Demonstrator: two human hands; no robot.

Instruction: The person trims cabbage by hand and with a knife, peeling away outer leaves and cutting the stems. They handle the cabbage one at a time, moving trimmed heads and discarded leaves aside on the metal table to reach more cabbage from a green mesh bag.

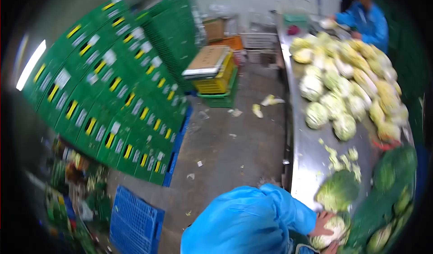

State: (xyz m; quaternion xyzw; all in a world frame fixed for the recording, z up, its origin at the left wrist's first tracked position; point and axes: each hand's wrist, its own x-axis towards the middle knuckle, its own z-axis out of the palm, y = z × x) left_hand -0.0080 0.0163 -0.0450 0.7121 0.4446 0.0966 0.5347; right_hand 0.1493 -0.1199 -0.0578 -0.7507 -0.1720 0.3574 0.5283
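At the bottom right, a pale round cabbage (pixel 331 232) lies at the near end of the metal table (pixel 303 163). My left hand (pixel 322 223), in a blue sleeve, grips its upper left side with the fingers curved over it. Low at the frame's edge, my right hand (pixel 332 247) is pressed to the same cabbage; only part of it shows. Just beyond sits a greener leafy cabbage (pixel 337 191), with torn leaf scraps (pixel 343 161) behind it. A green mesh sack (pixel 383 204) with cabbages in it lies to the right.
Many pale cabbages (pixel 333 105) are heaped farther along the table. A person in blue (pixel 367 21) works at its far end. Stacked green crates (pixel 108 96) stand left, near a blue pallet (pixel 135 220). A yellow crate (pixel 216 80) and leaf scraps (pixel 272 100) are on the floor.
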